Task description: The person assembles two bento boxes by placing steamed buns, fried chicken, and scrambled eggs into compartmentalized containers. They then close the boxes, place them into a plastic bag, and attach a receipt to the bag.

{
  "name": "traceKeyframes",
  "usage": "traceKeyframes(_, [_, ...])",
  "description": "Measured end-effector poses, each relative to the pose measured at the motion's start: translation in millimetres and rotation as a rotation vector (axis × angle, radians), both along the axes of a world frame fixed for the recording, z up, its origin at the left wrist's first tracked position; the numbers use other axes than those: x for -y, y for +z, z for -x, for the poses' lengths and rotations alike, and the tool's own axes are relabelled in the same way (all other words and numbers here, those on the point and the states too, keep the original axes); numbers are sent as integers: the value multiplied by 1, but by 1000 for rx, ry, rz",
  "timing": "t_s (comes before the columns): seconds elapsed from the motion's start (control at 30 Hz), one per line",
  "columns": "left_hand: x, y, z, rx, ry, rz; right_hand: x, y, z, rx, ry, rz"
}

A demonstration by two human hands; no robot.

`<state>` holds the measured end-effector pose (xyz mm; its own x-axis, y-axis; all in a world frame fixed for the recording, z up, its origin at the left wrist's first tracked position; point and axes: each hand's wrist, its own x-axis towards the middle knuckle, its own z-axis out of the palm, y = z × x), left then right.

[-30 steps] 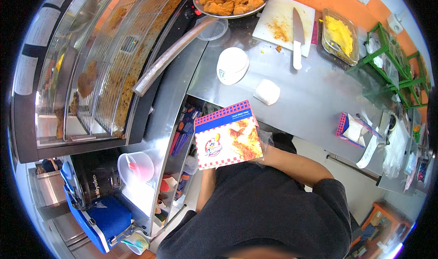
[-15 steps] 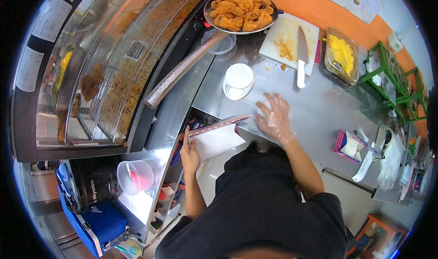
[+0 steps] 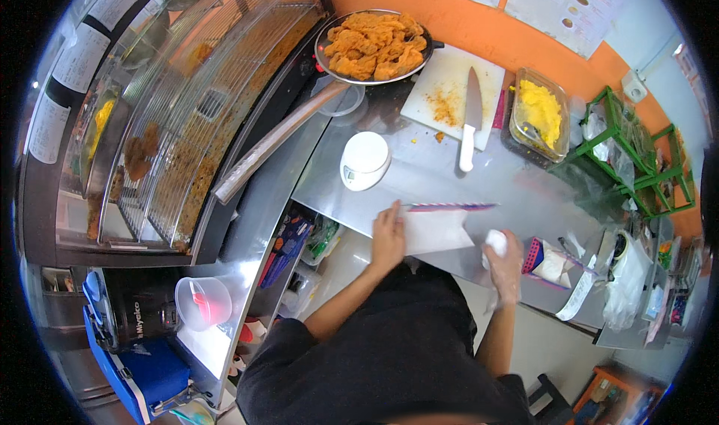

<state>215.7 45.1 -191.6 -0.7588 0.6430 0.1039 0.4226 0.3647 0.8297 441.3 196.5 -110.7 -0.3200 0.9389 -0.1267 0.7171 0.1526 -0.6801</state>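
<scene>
My left hand (image 3: 388, 236) grips the left end of a white paper packet (image 3: 438, 230) with a red-and-blue striped edge, held over the front edge of the steel counter. In a clear plastic glove, my right hand (image 3: 505, 264) is closed around a small rounded white bundle (image 3: 495, 243), just right of the packet. Whether the bundle is wrapped or loose, I cannot tell. A pink-and-blue box (image 3: 549, 263) with white paper in it stands beside my right hand. Beyond my left hand is a round white kitchen scale (image 3: 365, 161) with nothing on its top.
Fried chicken fills a long-handled strainer (image 3: 408, 73) at the back. A knife (image 3: 472, 114) lies on the white cutting board (image 3: 416, 110). Right of it are a container of yellow food (image 3: 539, 114) and a green rack (image 3: 616, 125). A glass display cabinet (image 3: 195, 155) stands left.
My left hand has moved right with the paper packet. My right hand, spread and holding nothing before, has come down right and now holds the white bundle. The view has shifted somewhat.
</scene>
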Motion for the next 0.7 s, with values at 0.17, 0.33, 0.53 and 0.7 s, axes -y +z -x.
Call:
traceKeyframes(0.17, [-92,-14,-83,-75,-210,-4,-12,14,-27,15,75,-234])
traceKeyframes(0.33, [-132,-18,-118,-106,-329,88,-33,-28,-7,413,123,-287])
traceKeyframes(0.53, [-120,-13,-104,36,-455,80,-29,47,-30,509,468,-139])
traceKeyframes(0.7, [-95,2,-58,340,-622,-29,-117,184,-7,105,1099,204])
